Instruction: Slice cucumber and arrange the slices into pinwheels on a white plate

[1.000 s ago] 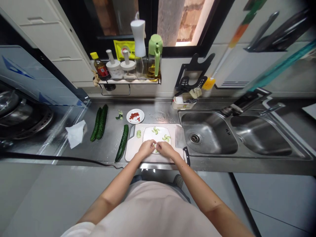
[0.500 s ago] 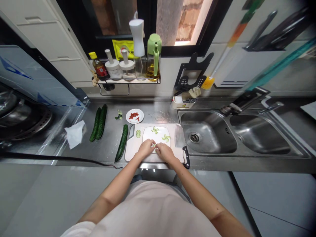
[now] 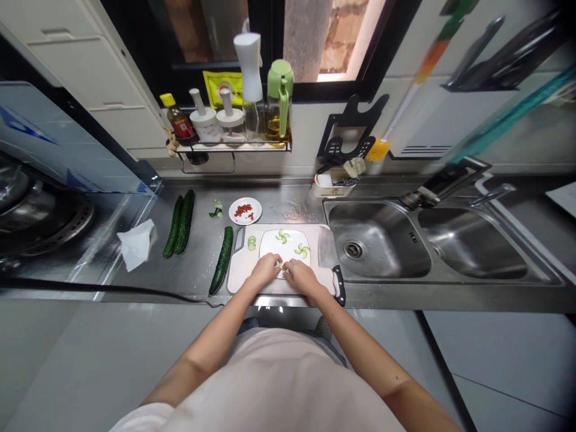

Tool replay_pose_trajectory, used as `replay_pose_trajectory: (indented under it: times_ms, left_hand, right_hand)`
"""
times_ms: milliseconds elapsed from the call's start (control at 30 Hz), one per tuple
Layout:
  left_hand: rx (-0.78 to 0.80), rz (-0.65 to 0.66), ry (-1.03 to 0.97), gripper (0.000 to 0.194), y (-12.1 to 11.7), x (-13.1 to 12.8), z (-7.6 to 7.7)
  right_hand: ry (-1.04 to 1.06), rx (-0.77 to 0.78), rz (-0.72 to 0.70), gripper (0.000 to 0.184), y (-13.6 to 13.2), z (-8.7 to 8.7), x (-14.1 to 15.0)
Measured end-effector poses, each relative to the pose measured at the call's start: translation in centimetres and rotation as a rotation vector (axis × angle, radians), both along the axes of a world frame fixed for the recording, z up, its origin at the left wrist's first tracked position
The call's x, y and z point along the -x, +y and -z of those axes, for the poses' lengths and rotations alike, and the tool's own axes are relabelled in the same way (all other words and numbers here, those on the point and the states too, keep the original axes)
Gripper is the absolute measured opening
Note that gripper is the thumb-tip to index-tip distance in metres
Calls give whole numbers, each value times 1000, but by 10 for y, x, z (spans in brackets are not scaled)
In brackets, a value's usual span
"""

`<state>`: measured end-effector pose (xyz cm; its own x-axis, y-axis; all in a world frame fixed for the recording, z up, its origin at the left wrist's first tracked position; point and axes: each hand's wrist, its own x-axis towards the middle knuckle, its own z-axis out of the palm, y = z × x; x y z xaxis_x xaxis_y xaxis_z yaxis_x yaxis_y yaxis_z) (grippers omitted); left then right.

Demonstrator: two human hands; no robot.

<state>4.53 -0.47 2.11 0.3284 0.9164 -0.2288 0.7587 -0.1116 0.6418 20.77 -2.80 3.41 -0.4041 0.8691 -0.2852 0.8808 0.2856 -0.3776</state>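
At the near edge of a white square plate [image 3: 270, 245], my left hand [image 3: 265, 271] and my right hand [image 3: 300, 277] meet with pinched fingertips. Between them is a small pale-green cucumber slice [image 3: 281, 266], partly hidden by the fingers. Two pinwheel-shaped groups of cucumber pieces lie on the plate, one near the far edge [image 3: 282, 236] and one at the right [image 3: 302, 250]. The plate rests on a pale cutting board [image 3: 240, 273]. A short stack of cucumber slices [image 3: 251, 242] sits on the board left of the plate. Along the board's right side lies a knife with a black handle [image 3: 339, 286].
A whole cucumber [image 3: 221, 261] lies left of the board, with two more cucumbers [image 3: 183, 222] farther left. Behind are a small plate [image 3: 233, 215] of chopped red bits and some cucumber scraps [image 3: 216, 209]. A double sink [image 3: 382, 240] is on the right; a seasoning rack [image 3: 234, 147] hangs above.
Both hands stay at the plate's near edge, with only slight finger movement around the slice. The whole view has shifted very slightly; the other things lie as before.
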Motion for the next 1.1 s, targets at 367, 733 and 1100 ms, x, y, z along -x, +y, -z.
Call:
replay_pose_trajectory:
  times_ms: [367, 733, 1100]
  left_hand:
    - [-23, 26, 51, 22, 1, 0, 2]
    - [-28, 42, 90, 22, 0, -1, 2]
    - [-49, 53, 111, 22, 0, 0, 7]
  right_hand:
    - [-17, 3, -22, 23, 0, -5, 0]
    - [-54, 13, -36, 24, -1, -9, 2]
    - [-94, -17, -48, 26, -2, -6, 3]
